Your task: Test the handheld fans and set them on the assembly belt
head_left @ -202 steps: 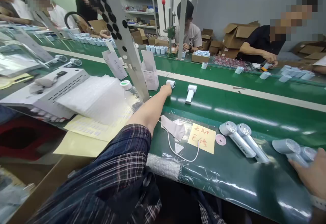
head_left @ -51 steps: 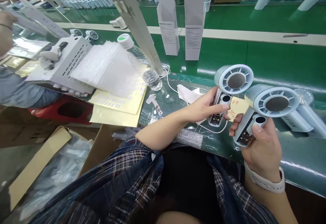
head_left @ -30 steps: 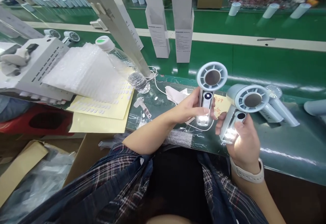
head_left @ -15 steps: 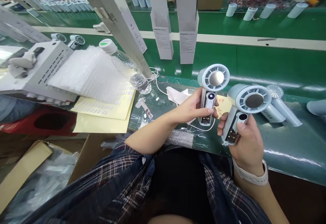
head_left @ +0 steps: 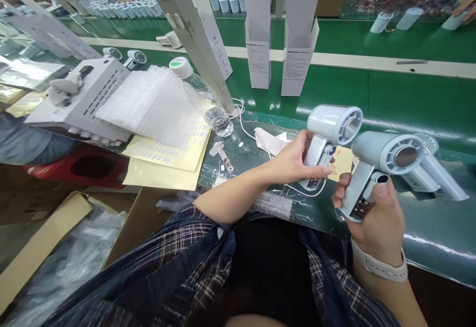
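Right of centre in the frame, the left hand (head_left: 297, 161) and right hand (head_left: 383, 218) each have a closed grip around the handle of a pale blue handheld fan, raised over the near edge of the worktop (head_left: 439, 228). The left fan (head_left: 329, 121) and the right fan (head_left: 383, 151) stand side by side with heads up and to the right, apparently so both can be compared at once. Fingers wrap behind each handle while the thumbs lie on the front, just below the small round displays, probably to keep the controls within reach. Circuit parts show at the lower handles, so holding by the sides seems sensible. Behind the right fan, two spare fans (head_left: 424, 181) lie slanting side by side on the worktop, likely kept close for picking up. A yellow note (head_left: 342, 163) sits between the held fans, partly covered; a white cable (head_left: 308, 194) curves beneath the left one. At upper centre, two tall white boxes (head_left: 258, 64) stand upright with flaps raised, perhaps left open for easy filling. At left centre, a water bottle (head_left: 219, 119) leans beside stacked white wrapping sheets (head_left: 148, 104), which overlie yellow sticker sheets (head_left: 163, 173).
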Tool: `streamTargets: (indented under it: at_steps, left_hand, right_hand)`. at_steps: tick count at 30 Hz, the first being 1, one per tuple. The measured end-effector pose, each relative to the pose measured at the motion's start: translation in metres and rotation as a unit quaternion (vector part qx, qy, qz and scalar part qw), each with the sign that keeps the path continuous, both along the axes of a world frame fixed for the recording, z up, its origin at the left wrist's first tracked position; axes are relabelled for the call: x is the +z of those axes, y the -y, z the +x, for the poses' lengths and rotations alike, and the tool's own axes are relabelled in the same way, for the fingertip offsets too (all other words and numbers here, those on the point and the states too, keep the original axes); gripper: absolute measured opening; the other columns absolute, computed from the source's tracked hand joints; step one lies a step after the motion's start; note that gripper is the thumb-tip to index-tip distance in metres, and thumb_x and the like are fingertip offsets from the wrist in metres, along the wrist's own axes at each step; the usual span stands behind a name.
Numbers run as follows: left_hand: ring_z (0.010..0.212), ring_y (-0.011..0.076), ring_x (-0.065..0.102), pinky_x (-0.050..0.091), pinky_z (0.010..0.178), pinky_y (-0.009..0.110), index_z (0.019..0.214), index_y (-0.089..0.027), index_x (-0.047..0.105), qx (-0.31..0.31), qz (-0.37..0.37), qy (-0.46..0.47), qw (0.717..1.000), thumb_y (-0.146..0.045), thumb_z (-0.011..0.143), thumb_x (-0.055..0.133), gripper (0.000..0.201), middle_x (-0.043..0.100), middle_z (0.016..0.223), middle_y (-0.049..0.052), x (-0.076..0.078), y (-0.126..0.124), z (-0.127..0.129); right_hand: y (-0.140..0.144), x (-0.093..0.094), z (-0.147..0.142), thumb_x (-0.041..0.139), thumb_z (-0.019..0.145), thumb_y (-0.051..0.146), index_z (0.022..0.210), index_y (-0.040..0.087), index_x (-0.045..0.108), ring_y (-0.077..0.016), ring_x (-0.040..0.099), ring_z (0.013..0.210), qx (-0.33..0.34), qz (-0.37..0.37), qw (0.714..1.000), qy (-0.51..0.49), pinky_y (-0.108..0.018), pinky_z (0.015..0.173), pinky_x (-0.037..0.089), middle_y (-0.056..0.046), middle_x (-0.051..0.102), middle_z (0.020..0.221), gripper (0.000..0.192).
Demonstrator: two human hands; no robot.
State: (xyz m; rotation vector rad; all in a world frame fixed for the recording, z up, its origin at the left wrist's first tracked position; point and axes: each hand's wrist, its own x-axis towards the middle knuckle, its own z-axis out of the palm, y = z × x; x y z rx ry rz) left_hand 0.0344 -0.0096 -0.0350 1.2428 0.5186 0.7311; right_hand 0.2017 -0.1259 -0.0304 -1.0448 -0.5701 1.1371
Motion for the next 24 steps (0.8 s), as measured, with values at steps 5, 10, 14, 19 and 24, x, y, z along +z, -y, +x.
streamTargets:
  at_steps: [5, 10, 14, 19, 24]
  left_hand:
    - [0.076, 0.0196, 0.076, 0.063, 0.072, 0.038, 0.121, -0.024, 0.035, -0.053, -0.059, 0.013, 0.997, -0.035, 0.074, 0.095, 0.078, 0.071, 0.116, 0.01, 0.006, 0.005, 0.001]
    - [0.071, 0.0208, 0.075, 0.061, 0.063, 0.036, 0.123, -0.023, 0.036, -0.028, -0.058, -0.018, 0.998, -0.028, 0.074, 0.091, 0.073, 0.069, 0.105, 0.005, 0.007, 0.007, 0.0]
    - [0.08, 0.0232, 0.078, 0.063, 0.072, 0.038, 0.122, -0.022, 0.038, -0.062, -0.05, 0.009, 0.997, -0.03, 0.077, 0.089, 0.068, 0.069, 0.111, 0.007, 0.005, 0.003, 0.0]
    - [0.076, 0.0198, 0.076, 0.058, 0.068, 0.033, 0.125, -0.023, 0.038, -0.028, -0.034, -0.008, 0.999, -0.028, 0.077, 0.088, 0.07, 0.07, 0.102, 0.003, -0.001, -0.002, 0.003]
    - [0.075, 0.0185, 0.075, 0.064, 0.082, 0.043, 0.133, -0.023, 0.033, -0.059, -0.067, 0.07, 0.994, -0.035, 0.073, 0.096, 0.088, 0.066, 0.102, 0.001, -0.007, -0.005, 0.006]
  right_hand:
    - [0.001, -0.004, 0.004, 0.087, 0.081, 0.067, 0.112, 0.023, 0.07, -0.0161, 0.063, 0.062, 0.02, -0.023, 0.999, -0.041, -0.028, 0.048, 0.055, -0.002, 0.072, 0.085, 0.057]
    - [0.003, -0.006, 0.003, 0.083, 0.086, 0.065, 0.111, 0.022, 0.071, -0.0166, 0.065, 0.063, 0.025, -0.021, 0.999, -0.027, -0.028, 0.05, 0.056, -0.003, 0.073, 0.087, 0.051]
    - [0.001, -0.006, 0.003, 0.083, 0.086, 0.065, 0.106, 0.022, 0.072, -0.0163, 0.066, 0.062, 0.042, -0.016, 0.998, -0.033, -0.028, 0.049, 0.056, -0.003, 0.073, 0.087, 0.049]
    - [-0.001, -0.004, 0.004, 0.081, 0.087, 0.067, 0.1, 0.023, 0.075, -0.0156, 0.064, 0.056, 0.063, 0.009, 0.996, -0.059, -0.027, 0.045, 0.054, -0.003, 0.073, 0.083, 0.047]
    - [0.001, -0.003, 0.004, 0.081, 0.086, 0.067, 0.1, 0.023, 0.074, -0.0161, 0.064, 0.055, 0.061, 0.015, 0.997, -0.053, -0.028, 0.046, 0.053, -0.003, 0.074, 0.083, 0.047]
